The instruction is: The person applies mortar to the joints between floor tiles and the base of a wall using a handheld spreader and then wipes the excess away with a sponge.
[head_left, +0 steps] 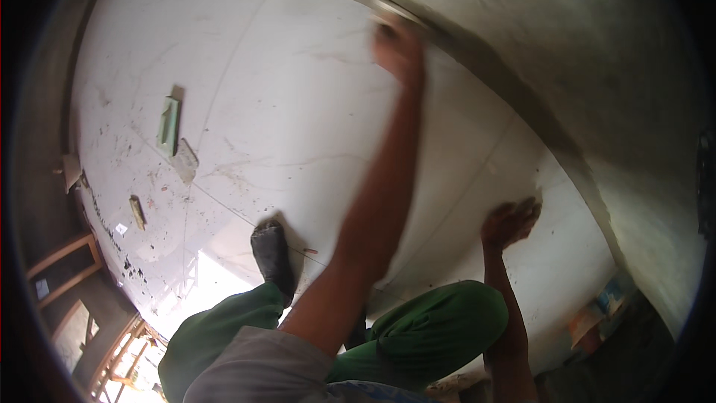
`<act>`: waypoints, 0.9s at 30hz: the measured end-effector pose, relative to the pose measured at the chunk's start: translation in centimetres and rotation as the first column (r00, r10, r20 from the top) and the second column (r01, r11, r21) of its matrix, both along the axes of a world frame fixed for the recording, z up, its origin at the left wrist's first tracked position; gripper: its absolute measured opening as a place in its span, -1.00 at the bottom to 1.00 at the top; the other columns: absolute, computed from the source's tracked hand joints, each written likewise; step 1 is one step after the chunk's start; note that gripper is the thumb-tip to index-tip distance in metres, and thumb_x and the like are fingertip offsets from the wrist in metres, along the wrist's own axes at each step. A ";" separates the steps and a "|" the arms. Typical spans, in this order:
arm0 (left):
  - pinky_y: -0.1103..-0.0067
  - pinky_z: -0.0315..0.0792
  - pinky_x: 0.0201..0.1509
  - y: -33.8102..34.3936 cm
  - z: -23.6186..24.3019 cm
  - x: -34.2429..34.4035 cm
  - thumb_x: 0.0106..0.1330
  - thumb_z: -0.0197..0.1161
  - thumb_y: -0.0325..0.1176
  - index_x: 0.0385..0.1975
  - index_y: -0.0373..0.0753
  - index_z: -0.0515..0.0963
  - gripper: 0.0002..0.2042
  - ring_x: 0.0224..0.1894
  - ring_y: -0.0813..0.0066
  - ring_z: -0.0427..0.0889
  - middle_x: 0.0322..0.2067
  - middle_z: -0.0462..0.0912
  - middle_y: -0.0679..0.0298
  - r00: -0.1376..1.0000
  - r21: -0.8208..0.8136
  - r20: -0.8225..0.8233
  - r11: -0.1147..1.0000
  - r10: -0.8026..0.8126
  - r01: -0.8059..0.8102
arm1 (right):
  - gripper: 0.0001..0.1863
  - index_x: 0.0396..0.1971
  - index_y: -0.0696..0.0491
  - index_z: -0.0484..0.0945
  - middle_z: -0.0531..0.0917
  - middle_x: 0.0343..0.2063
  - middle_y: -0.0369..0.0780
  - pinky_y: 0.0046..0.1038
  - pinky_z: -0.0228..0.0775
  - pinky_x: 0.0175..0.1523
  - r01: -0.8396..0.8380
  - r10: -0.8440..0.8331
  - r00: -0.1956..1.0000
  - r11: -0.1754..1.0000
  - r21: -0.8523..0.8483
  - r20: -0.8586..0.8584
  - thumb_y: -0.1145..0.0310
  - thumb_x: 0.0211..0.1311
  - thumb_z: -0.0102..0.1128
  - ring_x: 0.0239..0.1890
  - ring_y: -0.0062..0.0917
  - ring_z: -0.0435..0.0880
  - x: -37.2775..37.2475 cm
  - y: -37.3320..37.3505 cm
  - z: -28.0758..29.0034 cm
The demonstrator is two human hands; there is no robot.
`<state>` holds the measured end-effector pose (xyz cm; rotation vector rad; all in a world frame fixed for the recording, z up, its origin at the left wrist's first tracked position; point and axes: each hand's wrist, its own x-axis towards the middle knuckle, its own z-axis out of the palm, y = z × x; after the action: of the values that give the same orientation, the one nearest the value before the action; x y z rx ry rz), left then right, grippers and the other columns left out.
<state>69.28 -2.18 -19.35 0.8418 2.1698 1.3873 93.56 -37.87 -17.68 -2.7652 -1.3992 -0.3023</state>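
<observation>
My left hand (399, 48) is stretched far ahead to the foot of the grey wall, smeared by motion. Its fingers close on a pale flat tool (395, 9), whose edge lies along the joint between floor and wall. The tool's exact kind is blurred. Low over the tiles at the right, near the wall, my right hand (507, 225) is curled. A greyish lump shows at its fingers, too unclear to name.
White marbled floor tiles (298, 104) spread under me, with debris at the left. A green float (169, 125) lies there beside a grey flat piece (185, 162) and a small stick-like piece (137, 212). The plastered wall (567, 45) curves along the right. An orange container (586, 328) stands lower right.
</observation>
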 end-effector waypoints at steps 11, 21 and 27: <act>0.23 0.60 -0.09 0.8 5.5 -2.4 0.54 0.17 -0.07 -0.04 -0.55 0.65 -0.50 -0.27 0.16 0.78 -0.27 0.79 -0.09 0.967 0.237 0.253 0.967 0.036 -0.098 | -0.31 0.53 0.14 0.19 0.18 0.52 0.12 0.19 0.19 0.41 0.014 -0.014 1.000 0.998 -0.060 0.010 0.00 0.61 -0.25 0.49 0.09 0.27 -0.9 -0.7 0.6; 0.24 0.57 -0.16 1.6 4.2 -6.6 0.49 0.22 -0.10 -0.17 -0.53 0.67 -0.54 -0.36 0.06 0.73 -0.34 0.76 -0.16 0.994 0.152 0.100 0.988 -0.050 0.035 | -0.34 0.53 0.13 0.17 0.17 0.52 0.08 0.17 0.20 0.40 0.026 -0.024 0.999 0.997 -0.071 0.024 0.06 0.61 -0.18 0.51 0.03 0.23 -0.1 -0.7 0.5; 0.27 0.59 -0.16 1.4 10.1 -6.3 0.43 0.28 -0.18 -0.19 -0.57 0.65 -0.58 -0.35 0.12 0.73 -0.35 0.76 -0.09 0.972 0.261 0.234 0.965 -0.025 -0.037 | -0.34 0.53 0.12 0.17 0.15 0.53 0.06 0.14 0.20 0.41 0.053 -0.051 0.998 0.995 -0.083 0.027 0.07 0.60 -0.15 0.51 0.01 0.24 0.3 -0.7 1.1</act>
<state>63.00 -0.77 -9.26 0.7185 1.8372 1.7119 93.82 -38.52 -16.60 -2.8793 -1.3778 -0.2869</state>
